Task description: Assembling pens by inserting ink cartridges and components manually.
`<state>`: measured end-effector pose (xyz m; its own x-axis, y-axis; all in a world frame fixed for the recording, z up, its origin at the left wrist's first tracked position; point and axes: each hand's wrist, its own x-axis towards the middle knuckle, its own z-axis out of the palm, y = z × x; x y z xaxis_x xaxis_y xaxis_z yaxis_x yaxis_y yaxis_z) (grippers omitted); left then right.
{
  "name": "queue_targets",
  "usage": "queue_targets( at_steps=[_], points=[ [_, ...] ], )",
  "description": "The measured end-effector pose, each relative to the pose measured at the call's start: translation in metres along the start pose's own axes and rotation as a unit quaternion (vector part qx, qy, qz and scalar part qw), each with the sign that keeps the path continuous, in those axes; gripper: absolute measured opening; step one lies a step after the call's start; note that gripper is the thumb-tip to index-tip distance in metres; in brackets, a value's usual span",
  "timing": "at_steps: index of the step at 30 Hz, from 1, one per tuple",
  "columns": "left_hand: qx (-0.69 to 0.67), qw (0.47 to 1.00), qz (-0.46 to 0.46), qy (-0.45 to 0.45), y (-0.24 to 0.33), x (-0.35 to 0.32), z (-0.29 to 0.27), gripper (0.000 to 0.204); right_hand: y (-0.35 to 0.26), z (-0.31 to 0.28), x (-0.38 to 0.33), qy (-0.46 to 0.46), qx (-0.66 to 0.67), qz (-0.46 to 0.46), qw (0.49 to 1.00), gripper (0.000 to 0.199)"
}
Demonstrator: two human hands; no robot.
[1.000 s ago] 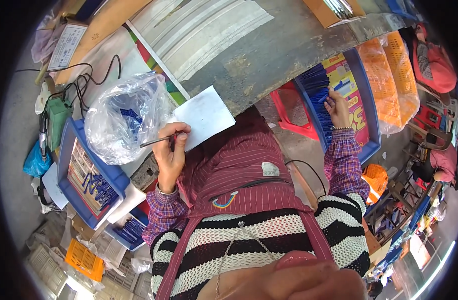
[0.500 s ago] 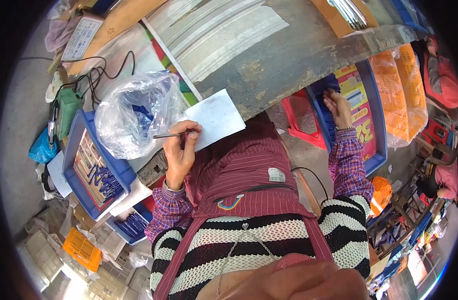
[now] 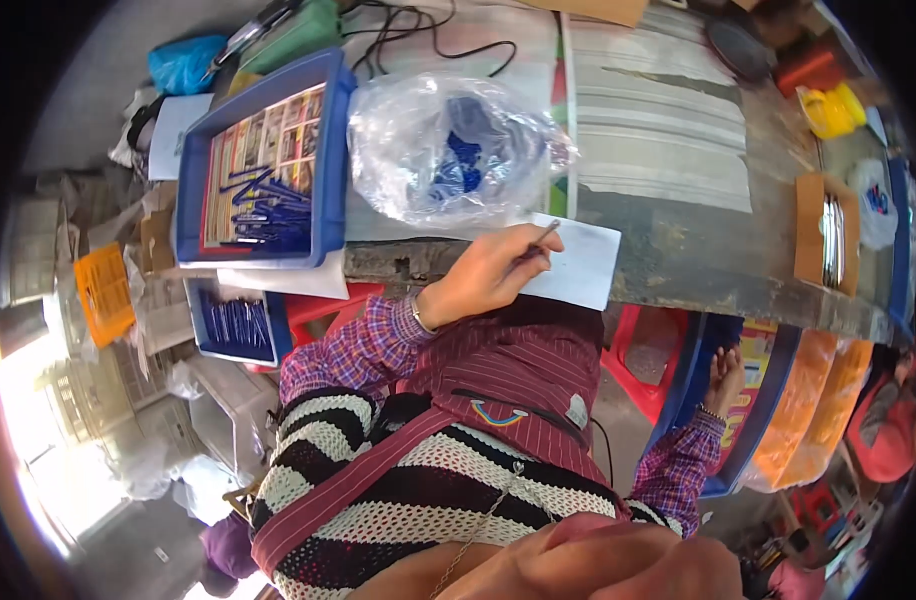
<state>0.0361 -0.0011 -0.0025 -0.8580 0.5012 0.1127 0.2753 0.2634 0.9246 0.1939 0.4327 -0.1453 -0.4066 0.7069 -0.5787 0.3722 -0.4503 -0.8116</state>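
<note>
My left hand (image 3: pixel 496 268) is closed round a slim dark pen (image 3: pixel 548 233), which slants up and right over the left part of a white paper sheet (image 3: pixel 588 262) at the table's front edge. My right hand (image 3: pixel 723 383) reaches into a blue bin (image 3: pixel 684 385) on the right, its fingers loosely curled and apart beside a heap of dark blue pens (image 3: pixel 720 332). Nothing shows in its grasp, though the fingertips are small and partly shaded. Beyond my left hand sits a clear plastic bag (image 3: pixel 398 150) with blue parts inside.
At the left, a blue tray (image 3: pixel 334 160) holds blue pens, with a smaller blue bin (image 3: pixel 203 345) of pens below. Red stools (image 3: pixel 646 385) stand under the table. To the right are a cardboard box (image 3: pixel 810 235) of slim items and orange crates (image 3: pixel 793 415) wrapped in plastic.
The whole view has turned, shifting the table and trays. The pen in my left hand has swung from pointing left to pointing up-right over the paper. My right hand stays at the bin.
</note>
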Motion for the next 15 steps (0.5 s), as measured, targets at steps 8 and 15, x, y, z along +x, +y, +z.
queue_targets(
  at_steps=[8, 15],
  points=[
    [0.004, 0.999, 0.047, 0.014, -0.008, -0.001, 0.002, 0.023, -0.005, 0.011, -0.01, -0.043, 0.002, -0.022, 0.999, 0.036],
    [-0.027, 0.994, 0.102, 0.029, -0.01, 0.001, 0.005, 0.023, -0.029, 0.025, -0.059, -0.084, 0.017, -0.083, 0.993, 0.035]
  ],
)
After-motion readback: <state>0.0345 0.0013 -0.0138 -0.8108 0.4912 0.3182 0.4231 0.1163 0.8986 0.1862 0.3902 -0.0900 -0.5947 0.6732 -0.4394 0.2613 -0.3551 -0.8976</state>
